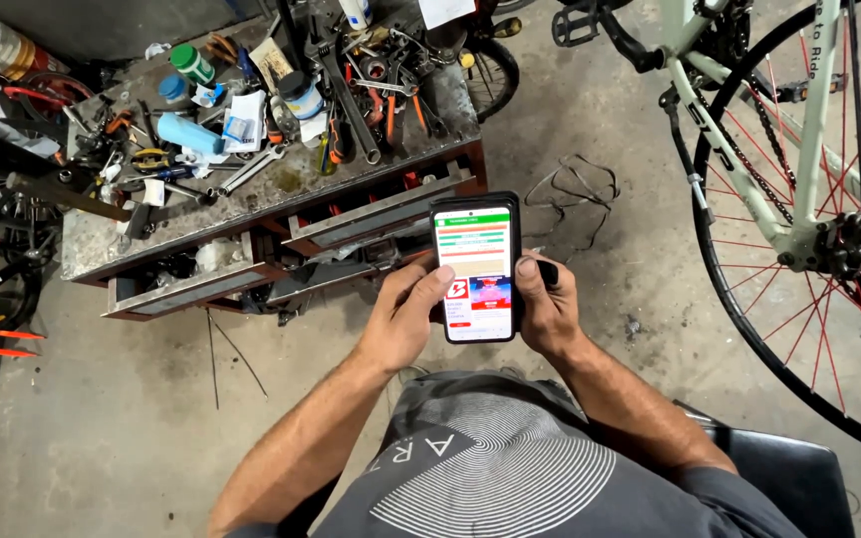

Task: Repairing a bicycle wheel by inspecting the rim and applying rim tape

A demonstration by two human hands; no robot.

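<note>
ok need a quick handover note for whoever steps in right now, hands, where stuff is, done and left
Left hand: grips the phone on its left edge, thumb on the screen.
Right hand: grips the phone's right edge, thumb at the side.
Phone: upright, screen lit, held over the floor in front of the cluttered workbench.
Bicycle: to the right, red-spoked wheel, untouched.
Done: no sign of finished bike work.
Left: tools still lie on the bench; both hands are busy with the phone.

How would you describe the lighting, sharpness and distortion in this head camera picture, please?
Head view: soft, even light with faint shadows on the concrete floor; the phone screen glows bright but stays readable, without glare; both hands, left and right, look sharp; the wide lens bends the bicycle wheel and workbench towards the edges.
</note>
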